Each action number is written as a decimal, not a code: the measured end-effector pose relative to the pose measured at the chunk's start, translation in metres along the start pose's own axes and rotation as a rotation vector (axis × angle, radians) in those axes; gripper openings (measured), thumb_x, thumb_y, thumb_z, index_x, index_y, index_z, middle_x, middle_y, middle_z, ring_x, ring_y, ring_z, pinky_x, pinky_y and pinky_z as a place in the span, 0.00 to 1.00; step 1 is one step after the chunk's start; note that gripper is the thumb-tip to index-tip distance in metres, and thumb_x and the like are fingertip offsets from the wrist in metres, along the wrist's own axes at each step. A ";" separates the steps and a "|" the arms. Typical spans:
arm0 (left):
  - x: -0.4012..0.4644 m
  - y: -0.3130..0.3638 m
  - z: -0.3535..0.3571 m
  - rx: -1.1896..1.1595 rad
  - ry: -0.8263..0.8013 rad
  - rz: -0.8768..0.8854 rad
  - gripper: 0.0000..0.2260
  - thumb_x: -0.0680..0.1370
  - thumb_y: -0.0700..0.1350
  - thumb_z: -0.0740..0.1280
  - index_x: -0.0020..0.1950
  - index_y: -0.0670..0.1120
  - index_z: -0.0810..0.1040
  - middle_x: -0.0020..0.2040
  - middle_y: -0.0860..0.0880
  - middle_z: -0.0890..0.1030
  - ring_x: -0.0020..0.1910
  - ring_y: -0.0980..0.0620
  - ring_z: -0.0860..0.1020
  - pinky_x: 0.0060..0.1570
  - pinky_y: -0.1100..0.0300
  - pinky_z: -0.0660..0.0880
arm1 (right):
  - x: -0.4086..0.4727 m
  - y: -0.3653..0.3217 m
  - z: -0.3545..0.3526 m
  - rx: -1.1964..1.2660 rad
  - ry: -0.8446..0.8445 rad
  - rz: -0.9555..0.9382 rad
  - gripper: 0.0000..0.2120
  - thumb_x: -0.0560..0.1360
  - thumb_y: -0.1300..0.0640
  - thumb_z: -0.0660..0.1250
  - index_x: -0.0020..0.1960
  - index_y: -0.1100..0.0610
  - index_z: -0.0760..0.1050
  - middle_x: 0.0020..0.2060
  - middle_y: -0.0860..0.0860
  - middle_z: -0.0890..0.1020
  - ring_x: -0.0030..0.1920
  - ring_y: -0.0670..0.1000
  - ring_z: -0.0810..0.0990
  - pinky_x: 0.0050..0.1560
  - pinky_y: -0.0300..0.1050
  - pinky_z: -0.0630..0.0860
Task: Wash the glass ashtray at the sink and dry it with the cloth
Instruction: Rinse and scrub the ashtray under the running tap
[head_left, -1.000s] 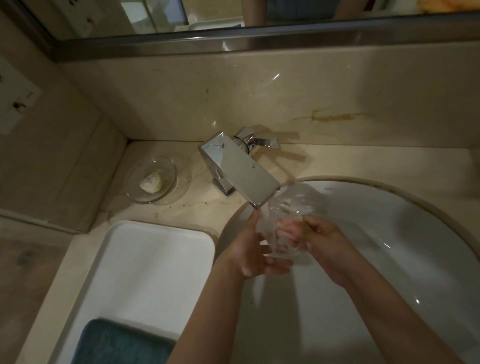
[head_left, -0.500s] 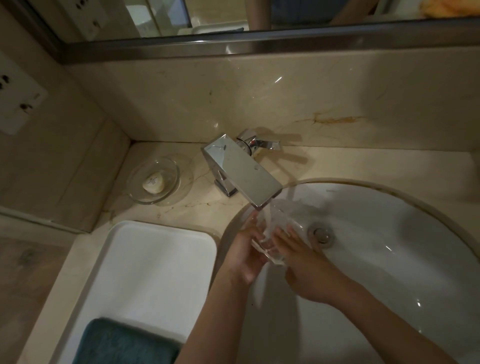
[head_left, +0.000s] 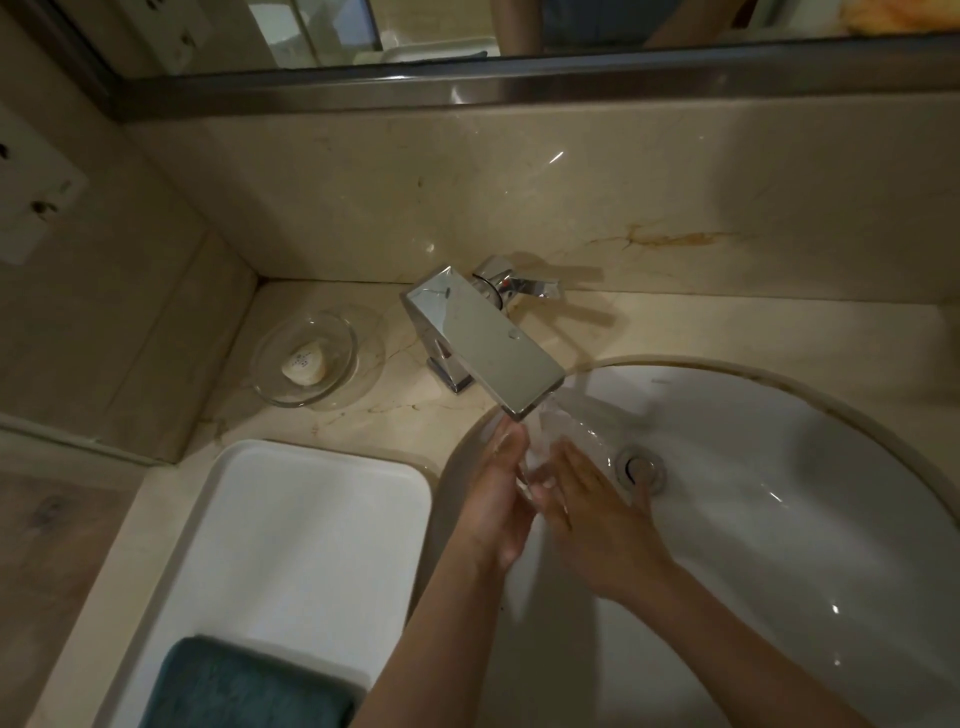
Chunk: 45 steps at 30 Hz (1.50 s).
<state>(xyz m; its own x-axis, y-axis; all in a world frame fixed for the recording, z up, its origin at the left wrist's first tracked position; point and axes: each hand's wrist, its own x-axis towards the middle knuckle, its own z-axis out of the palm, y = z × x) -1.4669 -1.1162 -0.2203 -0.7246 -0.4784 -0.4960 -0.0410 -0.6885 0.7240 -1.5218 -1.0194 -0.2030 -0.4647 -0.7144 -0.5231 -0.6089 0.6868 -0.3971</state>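
The clear glass ashtray (head_left: 545, 441) is held on edge between my two hands, right under the spout of the chrome faucet (head_left: 483, 338), with water running over it into the white sink (head_left: 779, 467). My left hand (head_left: 501, 493) grips its left side. My right hand (head_left: 592, 499) presses flat against its right side. Most of the glass is hidden between my palms. The teal cloth (head_left: 244, 686) lies folded at the near end of the white tray (head_left: 311, 493).
A glass soap dish (head_left: 306, 358) with a small soap bar sits on the marble counter left of the faucet. The sink drain (head_left: 641, 467) is just right of my hands. The faucet handle (head_left: 524, 286) points right. A mirror runs along the top.
The ashtray has been turned from facing me to on edge between my palms. Both hands have closed together around it under the stream.
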 end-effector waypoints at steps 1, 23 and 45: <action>0.001 0.000 0.000 0.005 0.008 0.005 0.24 0.76 0.50 0.60 0.69 0.39 0.66 0.66 0.35 0.72 0.63 0.39 0.72 0.66 0.44 0.65 | -0.006 -0.003 0.006 0.056 -0.010 0.004 0.37 0.71 0.32 0.29 0.75 0.46 0.44 0.76 0.42 0.43 0.75 0.42 0.41 0.71 0.63 0.41; -0.005 0.010 0.011 -0.153 -0.072 -0.141 0.22 0.63 0.32 0.59 0.53 0.43 0.80 0.49 0.44 0.82 0.52 0.44 0.80 0.53 0.47 0.76 | 0.068 -0.028 -0.128 0.621 0.427 -0.157 0.19 0.76 0.60 0.58 0.67 0.53 0.70 0.59 0.53 0.79 0.40 0.48 0.76 0.37 0.33 0.71; -0.043 0.029 0.027 -0.022 -0.020 -0.154 0.29 0.65 0.28 0.55 0.65 0.41 0.72 0.60 0.46 0.78 0.50 0.47 0.83 0.45 0.55 0.78 | 0.022 -0.004 -0.110 0.732 0.238 -0.247 0.23 0.78 0.57 0.60 0.72 0.50 0.62 0.67 0.44 0.69 0.68 0.44 0.65 0.66 0.42 0.61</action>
<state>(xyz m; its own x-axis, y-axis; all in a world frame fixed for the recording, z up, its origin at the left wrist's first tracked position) -1.4552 -1.1006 -0.1655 -0.7246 -0.3556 -0.5903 -0.1373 -0.7649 0.6293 -1.6004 -1.0529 -0.1295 -0.5461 -0.8100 -0.2137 -0.1745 0.3595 -0.9167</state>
